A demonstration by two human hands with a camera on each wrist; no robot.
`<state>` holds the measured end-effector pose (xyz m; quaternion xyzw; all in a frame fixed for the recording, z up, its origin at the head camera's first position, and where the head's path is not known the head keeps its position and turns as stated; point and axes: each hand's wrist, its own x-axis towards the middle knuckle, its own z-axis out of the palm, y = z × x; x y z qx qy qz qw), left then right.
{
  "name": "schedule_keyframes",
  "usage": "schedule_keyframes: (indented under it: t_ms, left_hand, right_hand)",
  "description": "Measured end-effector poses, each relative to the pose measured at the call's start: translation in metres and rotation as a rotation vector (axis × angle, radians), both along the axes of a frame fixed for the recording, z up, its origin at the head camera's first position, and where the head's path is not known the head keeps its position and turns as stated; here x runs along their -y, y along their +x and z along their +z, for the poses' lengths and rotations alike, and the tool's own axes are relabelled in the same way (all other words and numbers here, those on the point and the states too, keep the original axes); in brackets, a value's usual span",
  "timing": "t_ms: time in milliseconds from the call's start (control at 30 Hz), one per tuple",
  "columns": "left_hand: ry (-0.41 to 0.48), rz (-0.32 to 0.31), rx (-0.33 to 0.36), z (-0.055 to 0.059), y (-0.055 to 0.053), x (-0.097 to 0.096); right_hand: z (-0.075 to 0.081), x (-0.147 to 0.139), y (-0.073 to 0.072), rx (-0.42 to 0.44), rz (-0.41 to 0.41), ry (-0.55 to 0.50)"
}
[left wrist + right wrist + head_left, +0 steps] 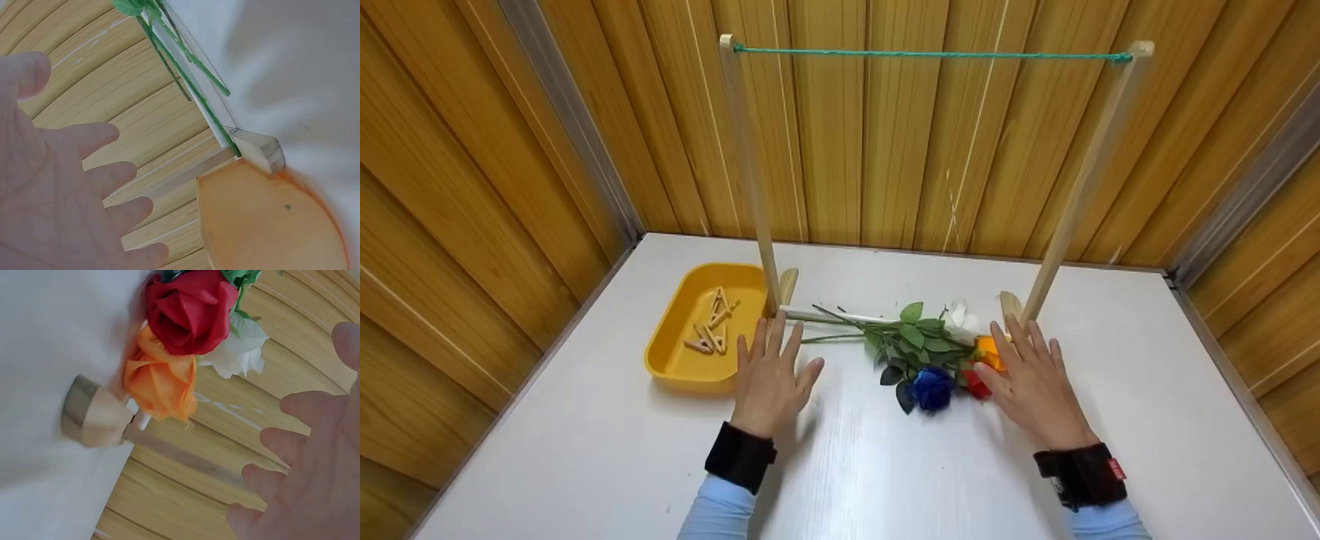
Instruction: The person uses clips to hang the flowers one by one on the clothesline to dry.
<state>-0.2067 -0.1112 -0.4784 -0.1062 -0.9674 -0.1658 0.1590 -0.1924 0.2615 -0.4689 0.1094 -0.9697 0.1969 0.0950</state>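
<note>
Both hands hover over the white table with fingers straight and spread, holding nothing. My left hand (770, 382) is beside the yellow basin (664, 352), in which several wooden clothespins (712, 337) lie. Near my right hand (1039, 390) are the heads of artificial roses: a blue rose (933, 388), a red rose (191, 312), an orange rose (160, 379) and a white rose (961, 322). Their green stems (832, 339) point left toward the left hand. The right hand partly covers the red and orange roses in the head view.
Behind the hands stands a wooden frame with a left post (754, 172) and a right post (1084, 180). A green string (930, 54) is tied between the post tops. Wood-patterned walls (900, 150) enclose the white table (885, 480) at the back and sides.
</note>
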Motion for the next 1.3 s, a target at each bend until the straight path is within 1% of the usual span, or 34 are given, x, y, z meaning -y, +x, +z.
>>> schedule_keyframes:
  t_ms: [133,233,367,467,567,667,800,933,1000,1167,1300]
  left_hand:
    - [0.042,-0.008,0.005,0.007,-0.003,0.009]
    - [0.064,-0.016,0.029,0.014,-0.005,0.017]
    - [0.064,-0.030,0.044,0.024,-0.011,0.028]
    - [0.043,-0.028,0.056,0.033,-0.017,0.034]
    - [0.031,-0.040,0.067,0.042,-0.022,0.039]
    - [0.029,-0.051,0.121,0.052,-0.026,0.043]
    - [0.035,-0.050,0.231,0.067,-0.032,0.050]
    - [0.016,-0.052,0.292,0.076,-0.042,0.057]
    - [-0.009,-0.051,0.318,0.079,-0.049,0.061]
    - [-0.090,-0.038,0.428,0.081,-0.066,0.069]
    - [-0.140,0.007,0.534,0.078,-0.079,0.076]
  right_hand:
    - [0.005,0.013,-0.008,-0.015,0.048,-0.009]
    - [0.009,0.025,-0.014,-0.031,0.099,-0.034]
    - [0.015,0.044,-0.023,-0.024,0.180,-0.084]
    - [0.020,0.059,-0.030,-0.002,0.247,-0.131]
    - [0.026,0.075,-0.036,0.008,0.310,-0.169]
    - [0.032,0.091,-0.043,0.005,0.368,-0.197]
    - [0.038,0.110,-0.054,-0.032,0.439,-0.239]
    - [0.040,0.128,-0.065,-0.061,0.499,-0.302]
    - [0.041,0.137,-0.070,-0.050,0.517,-0.335]
    - [0.038,0.158,-0.080,-0.014,0.526,-0.388]
    - [0.035,0.176,-0.085,0.013,0.540,-0.420]
